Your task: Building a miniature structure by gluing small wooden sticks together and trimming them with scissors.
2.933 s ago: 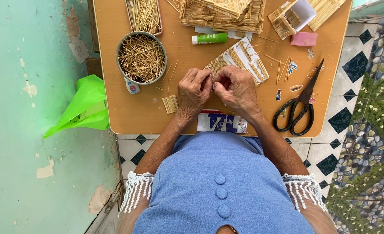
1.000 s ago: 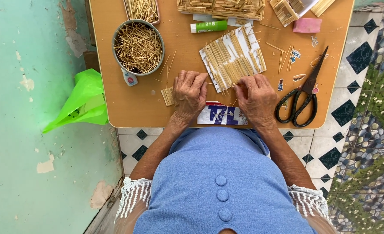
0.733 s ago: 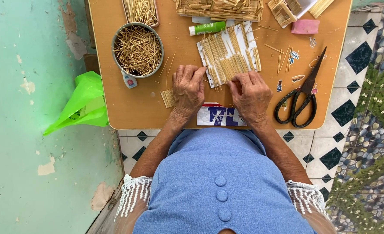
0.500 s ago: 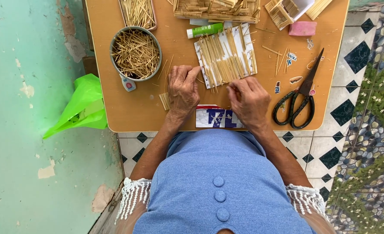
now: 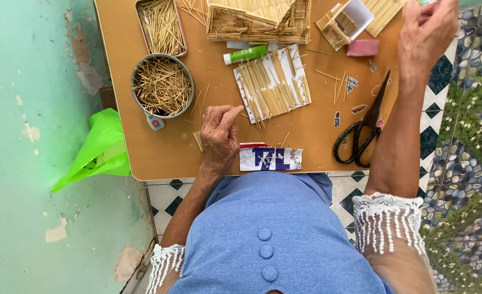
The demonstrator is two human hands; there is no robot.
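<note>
A white card covered with rows of thin wooden sticks [image 5: 273, 84] lies in the middle of the orange table [image 5: 159, 158]. My left hand [image 5: 219, 136] rests on the table just left of the card, fingers curled, thumb pointing at the card's near corner, beside a small bundle of sticks [image 5: 198, 140]. My right hand [image 5: 427, 30] is lifted high at the table's far right corner, fingers bent; whether it holds anything is hidden by the frame edge.
A round metal bowl of sticks [image 5: 162, 86], a tray of sticks [image 5: 162, 24], a green glue stick [image 5: 246, 54], a stick-built model [image 5: 260, 22], a pink eraser [image 5: 362, 48], black scissors [image 5: 360, 130], a printed blue-and-white packet [image 5: 270, 158] and a green plastic bag [image 5: 97, 152] are in view.
My right hand left the near edge of the stick card and rose to the far right corner. My left hand stayed beside the card. The view shifted, so the table sits lower.
</note>
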